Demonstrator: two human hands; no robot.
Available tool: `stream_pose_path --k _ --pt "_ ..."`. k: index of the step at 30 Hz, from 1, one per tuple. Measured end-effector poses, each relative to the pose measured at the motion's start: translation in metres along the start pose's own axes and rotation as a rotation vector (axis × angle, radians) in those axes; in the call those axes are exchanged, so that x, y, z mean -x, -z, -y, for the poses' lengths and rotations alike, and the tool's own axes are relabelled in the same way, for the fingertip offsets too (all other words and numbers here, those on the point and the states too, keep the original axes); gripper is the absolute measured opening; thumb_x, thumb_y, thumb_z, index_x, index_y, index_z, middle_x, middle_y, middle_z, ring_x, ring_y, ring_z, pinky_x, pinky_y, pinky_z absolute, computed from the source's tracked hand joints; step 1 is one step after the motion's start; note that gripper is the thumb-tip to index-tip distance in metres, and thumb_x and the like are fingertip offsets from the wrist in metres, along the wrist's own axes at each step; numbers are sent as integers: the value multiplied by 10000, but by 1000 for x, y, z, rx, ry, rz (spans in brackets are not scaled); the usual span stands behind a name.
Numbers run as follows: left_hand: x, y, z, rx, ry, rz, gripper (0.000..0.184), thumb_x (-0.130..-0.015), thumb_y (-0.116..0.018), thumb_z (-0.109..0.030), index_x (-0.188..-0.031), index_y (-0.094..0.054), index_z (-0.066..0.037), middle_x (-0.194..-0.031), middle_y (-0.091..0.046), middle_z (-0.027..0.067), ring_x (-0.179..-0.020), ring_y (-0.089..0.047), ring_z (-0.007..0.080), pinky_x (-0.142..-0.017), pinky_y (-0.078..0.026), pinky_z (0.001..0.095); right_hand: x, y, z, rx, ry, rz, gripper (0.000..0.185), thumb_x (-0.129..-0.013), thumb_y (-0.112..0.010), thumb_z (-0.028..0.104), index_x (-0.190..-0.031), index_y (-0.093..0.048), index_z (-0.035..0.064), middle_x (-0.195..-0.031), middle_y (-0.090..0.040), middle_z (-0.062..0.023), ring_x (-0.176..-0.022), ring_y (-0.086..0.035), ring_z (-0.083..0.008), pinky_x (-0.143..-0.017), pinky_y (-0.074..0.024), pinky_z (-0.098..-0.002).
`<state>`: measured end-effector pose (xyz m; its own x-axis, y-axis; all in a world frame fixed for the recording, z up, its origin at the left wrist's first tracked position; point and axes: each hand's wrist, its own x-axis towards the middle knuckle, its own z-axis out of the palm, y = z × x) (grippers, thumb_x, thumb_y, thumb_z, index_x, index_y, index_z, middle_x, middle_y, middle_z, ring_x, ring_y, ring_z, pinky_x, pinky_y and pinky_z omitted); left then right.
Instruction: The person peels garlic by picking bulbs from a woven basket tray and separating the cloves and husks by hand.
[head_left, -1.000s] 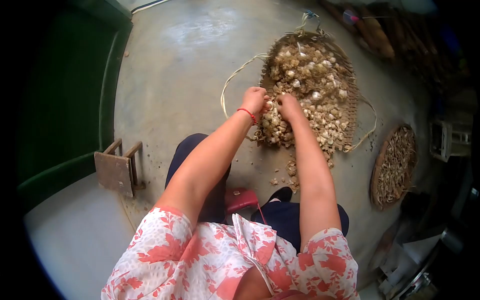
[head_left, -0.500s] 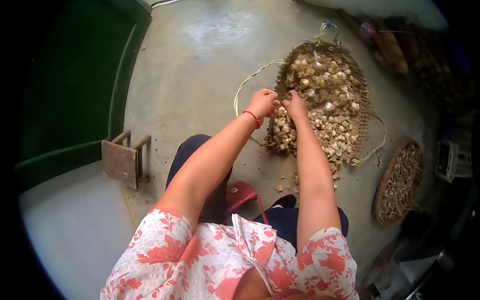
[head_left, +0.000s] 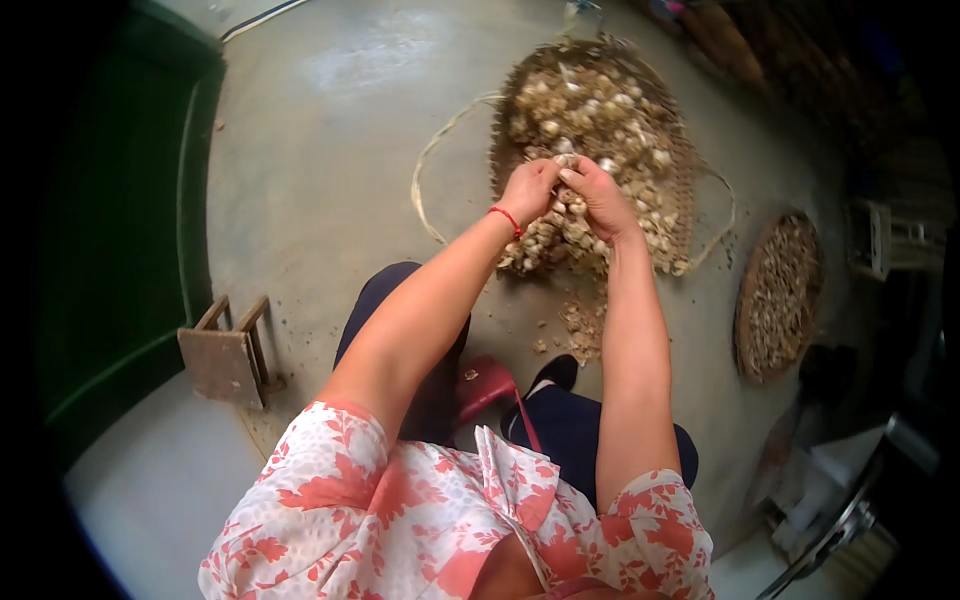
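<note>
My left hand (head_left: 530,188), with a red cord bracelet at the wrist, meets my right hand (head_left: 598,196) above a woven basket (head_left: 684,190). The fingertips of both are closed together on a small pale garlic bulb (head_left: 566,160), mostly covered by the fingers. Beneath them the basket is heaped with garlic bulbs (head_left: 607,164), several of them bright white, mixed with dry brown skins. Loose garlic also lies at the near end of the basket.
A round flat basket of dried pieces (head_left: 778,298) lies at the right. Garlic scraps (head_left: 582,325) litter the floor by my foot. A small wooden stool (head_left: 222,365) stands at the left near a green door (head_left: 120,200). A red plastic seat (head_left: 487,385) is between my legs.
My hands were slightly apart at the basket's left side; now they are together at a garlic bulb. The camera view has shifted, so the basket appears farther up and left.
</note>
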<state>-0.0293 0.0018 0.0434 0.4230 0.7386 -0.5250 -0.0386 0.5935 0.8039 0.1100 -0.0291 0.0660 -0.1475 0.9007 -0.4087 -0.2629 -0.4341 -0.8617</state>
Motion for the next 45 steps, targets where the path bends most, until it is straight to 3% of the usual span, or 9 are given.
stream_pose_path --k 2,10,16,22,29,33,39,42,45 --pt "1 -14 4 -73 -53 -26 394 -931 -511 -407 -806 -614 -47 -531 -434 -25 -415 -361 69 -374 -271 239 10 2 -9 28 124 -127 214 -890 -605 136 -1052 -550 7 -911 -614 -15 -781 -561 -89 -731 -456 -221" --pt "0 -53 40 150 -76 -291 372 -897 -590 -357 -688 -574 -50 -539 -414 -28 -458 -357 87 -399 -284 272 33 -21 -48 356 480 -707 143 -890 -595 112 -876 -498 7 -656 -575 -19 -549 -466 -57 -460 -372 -240" --pt "0 -49 41 35 -23 -291 414 -884 -595 -314 -626 -531 4 -561 -506 37 -522 -413 128 -501 -370 320 31 -12 -47 349 399 -674 212 -907 -587 213 -933 -545 7 -713 -598 -23 -645 -515 -78 -573 -421 -266" --pt "-4 -33 27 -161 -135 -196 417 -921 -487 -373 -1017 -607 15 -901 -655 177 -837 -617 257 -738 -463 352 27 -25 -30 308 295 -554 321 -924 -568 335 -883 -591 17 -755 -551 -3 -695 -435 -73 -635 -395 -234" --pt "1 -15 4 -161 -442 -133 293 -914 -490 -162 -1126 -579 19 -1011 -642 113 -886 -581 150 -795 -469 282 12 -47 -26 -19 401 -561 208 -932 -518 191 -854 -574 7 -742 -514 19 -697 -417 -61 -607 -379 -240" --pt "21 -15 -16 43 -356 49 272 -939 -437 -150 -1139 -587 -46 -671 -527 -19 -531 -444 42 -457 -372 202 10 -42 -12 -539 192 -524 148 -925 -503 179 -852 -520 52 -651 -482 -7 -485 -436 -93 -393 -336 -244" --pt "-1 -4 7 -267 -139 -241 313 -931 -487 -265 -1094 -589 -17 -611 -551 33 -504 -504 117 -462 -421 285 14 -29 9 756 485 -812 198 -903 -552 218 -813 -518 44 -617 -539 -89 -514 -528 -215 -490 -412 -379" --pt "-41 12 65 -813 -638 -318 481 -916 -485 -429 -989 -616 28 -644 -587 169 -557 -571 298 -622 -473 403 15 -9 1 882 541 -913 203 -895 -572 246 -837 -528 57 -635 -563 -98 -555 -559 -260 -508 -418 -388" --pt "21 -22 -4 -314 85 75 698 -900 -287 -645 -724 -546 -21 -640 -577 85 -543 -565 173 -503 -441 304 11 -11 -7 725 647 -979 222 -907 -565 240 -812 -522 43 -647 -563 -104 -579 -553 -239 -547 -425 -386"
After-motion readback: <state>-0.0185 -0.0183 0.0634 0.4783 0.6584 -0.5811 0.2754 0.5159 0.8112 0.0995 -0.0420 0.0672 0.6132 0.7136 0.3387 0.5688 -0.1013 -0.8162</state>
